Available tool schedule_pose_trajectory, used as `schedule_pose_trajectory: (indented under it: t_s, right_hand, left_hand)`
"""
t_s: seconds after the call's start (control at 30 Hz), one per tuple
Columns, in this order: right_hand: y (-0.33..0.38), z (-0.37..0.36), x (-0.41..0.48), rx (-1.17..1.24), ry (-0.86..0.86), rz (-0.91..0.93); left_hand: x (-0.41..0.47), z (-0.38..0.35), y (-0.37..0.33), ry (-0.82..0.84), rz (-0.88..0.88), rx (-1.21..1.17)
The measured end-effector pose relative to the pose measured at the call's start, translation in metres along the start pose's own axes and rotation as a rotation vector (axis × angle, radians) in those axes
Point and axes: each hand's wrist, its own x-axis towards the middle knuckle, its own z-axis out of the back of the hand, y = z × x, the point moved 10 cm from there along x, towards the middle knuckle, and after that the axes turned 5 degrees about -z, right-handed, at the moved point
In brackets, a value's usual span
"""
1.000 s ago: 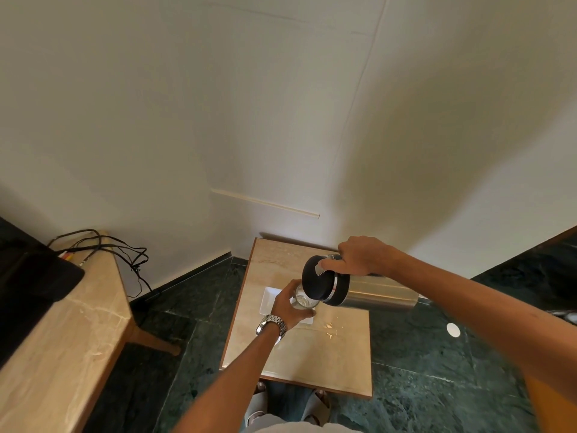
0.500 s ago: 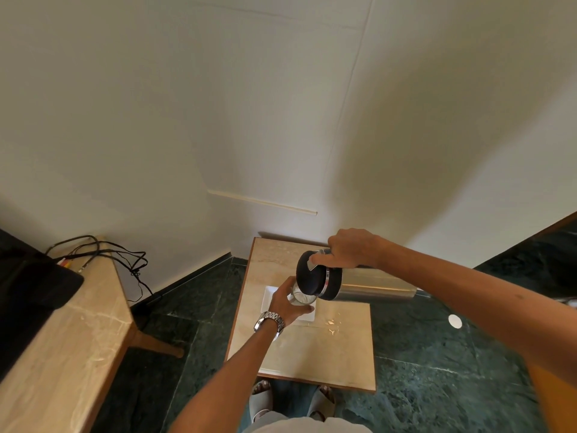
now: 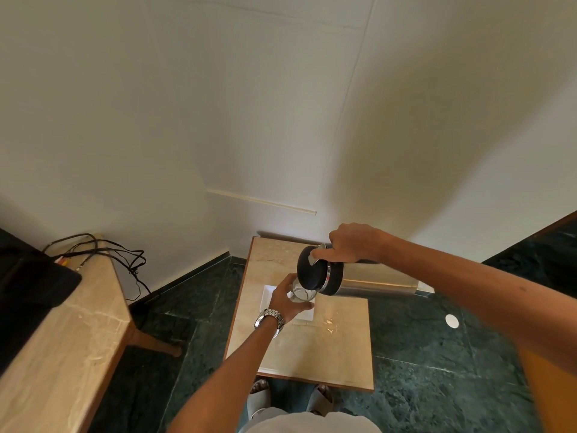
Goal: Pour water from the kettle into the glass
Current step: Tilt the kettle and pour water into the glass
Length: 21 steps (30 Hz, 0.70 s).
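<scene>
I see the right hand (image 3: 351, 243) clenched round the handle of the kettle (image 3: 359, 281), which lies tipped nearly level, black lid end to the left, steel body running right. Its lid end sits directly above the glass (image 3: 302, 295). The left hand (image 3: 285, 300), wristwatch (image 3: 269, 320) on its wrist, grasps the glass from the near-left side. The glass is over the white tray (image 3: 268, 296) on the small counter (image 3: 299, 348); I cannot tell whether it rests on the tray. A stream of water is not discernible. Small wet marks (image 3: 331, 326) lie on the counter right of the tray.
</scene>
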Motion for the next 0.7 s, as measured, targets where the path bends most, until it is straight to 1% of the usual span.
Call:
schedule_pose_trajectory:
  t_s: [0.7]
  right_hand:
    - [-0.001, 0.013, 0.004, -0.036, -0.041, -0.003]
  left_hand:
    - [0.000, 0.002, -0.001, -0.001, -0.017, 0.013]
